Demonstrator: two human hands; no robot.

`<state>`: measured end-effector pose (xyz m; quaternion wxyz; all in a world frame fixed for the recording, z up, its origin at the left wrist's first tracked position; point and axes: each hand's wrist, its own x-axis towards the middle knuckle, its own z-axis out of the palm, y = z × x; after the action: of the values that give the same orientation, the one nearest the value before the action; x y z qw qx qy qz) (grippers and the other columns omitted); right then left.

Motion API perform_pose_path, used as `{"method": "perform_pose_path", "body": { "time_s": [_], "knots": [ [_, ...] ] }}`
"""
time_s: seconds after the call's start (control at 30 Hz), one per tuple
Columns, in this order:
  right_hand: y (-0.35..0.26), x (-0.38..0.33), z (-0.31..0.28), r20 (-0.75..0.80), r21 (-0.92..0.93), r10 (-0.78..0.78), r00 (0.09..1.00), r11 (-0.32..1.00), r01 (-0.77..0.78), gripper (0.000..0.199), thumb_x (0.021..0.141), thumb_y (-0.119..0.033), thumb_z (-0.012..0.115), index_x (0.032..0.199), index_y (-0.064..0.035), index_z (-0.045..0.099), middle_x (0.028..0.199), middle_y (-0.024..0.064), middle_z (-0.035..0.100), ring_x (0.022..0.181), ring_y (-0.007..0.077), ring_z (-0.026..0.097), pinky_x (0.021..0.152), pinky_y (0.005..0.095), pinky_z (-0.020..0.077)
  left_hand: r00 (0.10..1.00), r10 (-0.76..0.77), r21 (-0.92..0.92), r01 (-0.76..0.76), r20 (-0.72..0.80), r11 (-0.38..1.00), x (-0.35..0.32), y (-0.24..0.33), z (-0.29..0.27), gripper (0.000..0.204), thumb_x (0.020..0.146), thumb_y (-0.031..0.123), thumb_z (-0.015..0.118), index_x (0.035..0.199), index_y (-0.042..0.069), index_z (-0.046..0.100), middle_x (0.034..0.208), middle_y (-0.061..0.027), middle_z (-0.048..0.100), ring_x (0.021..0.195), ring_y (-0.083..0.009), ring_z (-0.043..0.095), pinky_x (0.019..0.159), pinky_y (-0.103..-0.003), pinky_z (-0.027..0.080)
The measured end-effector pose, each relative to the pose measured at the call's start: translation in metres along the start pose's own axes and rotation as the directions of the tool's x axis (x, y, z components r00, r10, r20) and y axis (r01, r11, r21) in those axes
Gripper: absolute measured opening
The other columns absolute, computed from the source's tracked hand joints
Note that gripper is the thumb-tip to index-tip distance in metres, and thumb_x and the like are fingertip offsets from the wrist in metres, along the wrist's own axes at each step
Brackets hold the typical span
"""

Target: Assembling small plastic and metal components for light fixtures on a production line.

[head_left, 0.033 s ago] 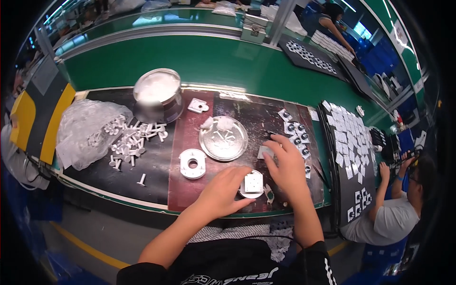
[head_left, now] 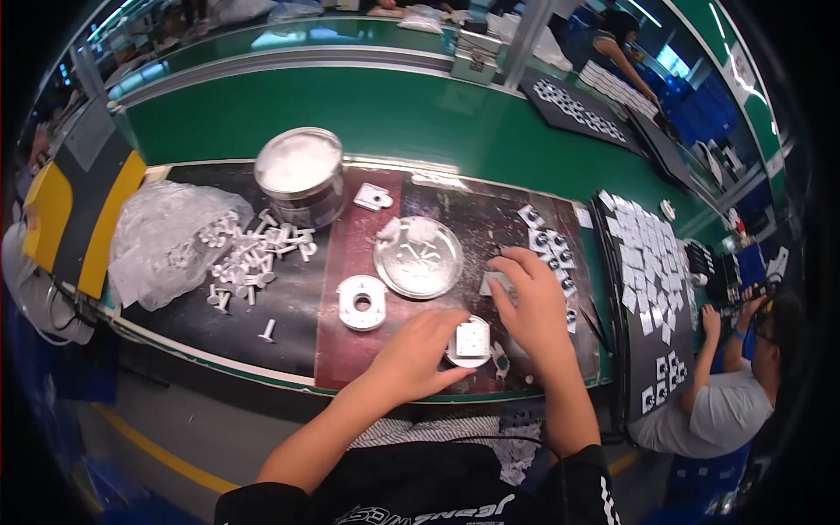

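My left hand [head_left: 416, 352] is curled round a white square block on a round base [head_left: 472, 339], its thumb and fingers against the left side. To its right, my right hand [head_left: 538, 306] has its fingers bent and apart. A small grey plate [head_left: 493, 283] lies beside the right thumb, which seems to touch its edge. Behind the hands sits a round silver dish [head_left: 420, 271] with white fluffy wads and small bits in it. A white ring-shaped part with a central hole [head_left: 362, 322] rests left of the dish.
At left are loose white pegs [head_left: 254, 271], a clear plastic bag [head_left: 162, 236] and a round metal tin [head_left: 306, 201]. Small black-and-white parts [head_left: 560, 258] line the right. Beyond them stands a dark tray of white cards [head_left: 643, 249]; a co-worker [head_left: 726, 407] sits beside it.
The whole view has shifted slightly, so things appear a little further right. Both hands keep nearly the same pose and place among the parts.
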<state>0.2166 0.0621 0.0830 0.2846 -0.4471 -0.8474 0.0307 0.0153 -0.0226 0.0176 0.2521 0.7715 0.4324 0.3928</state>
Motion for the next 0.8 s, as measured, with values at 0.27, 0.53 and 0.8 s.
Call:
{"method": "perform_pose_path", "body": {
  "time_s": [0.27,0.53,0.8],
  "knots": [
    [-0.088,0.094,0.044,0.167,0.348,-0.456,0.874,0.857,0.380,0.019,0.087,-0.009,0.073,0.106,-0.0074,0.072,0.097,0.0118,0.071,0.093,0.0358,0.070,0.079,0.0456,0.0573,0.998,0.057,0.006,-0.057,-0.023,0.998,-0.003,-0.009,0.008,0.079,0.083,0.033,0.082,0.145,-0.002,0.047,0.134,-0.0255,0.059,0.127,-0.0448,0.054,0.112,-0.051,0.042],
    [-0.150,0.146,0.135,0.463,0.094,-0.492,0.737,0.854,0.512,0.032,0.087,-0.021,0.074,0.110,-0.0042,0.059,0.087,0.0190,0.072,0.081,0.0401,0.074,0.069,0.0511,0.0596,0.992,0.090,0.001,-0.090,-0.094,0.996,-0.007,-0.021,0.024,0.085,0.080,0.031,0.082,0.144,-0.008,0.045,0.137,-0.0309,0.057,0.129,-0.0480,0.055,0.113,-0.052,0.042],
    [-0.138,0.151,0.157,0.436,0.329,-0.543,0.718,0.838,0.435,0.015,0.088,-0.008,0.065,0.101,-0.0004,0.060,0.091,0.0253,0.068,0.088,0.0464,0.068,0.077,0.0555,0.0549,0.998,0.052,0.002,-0.052,-0.026,0.999,-0.007,-0.020,0.019,0.087,0.080,0.035,0.082,0.145,-0.009,0.044,0.143,-0.0308,0.053,0.133,-0.0467,0.051,0.117,-0.051,0.040]
  ]
}}
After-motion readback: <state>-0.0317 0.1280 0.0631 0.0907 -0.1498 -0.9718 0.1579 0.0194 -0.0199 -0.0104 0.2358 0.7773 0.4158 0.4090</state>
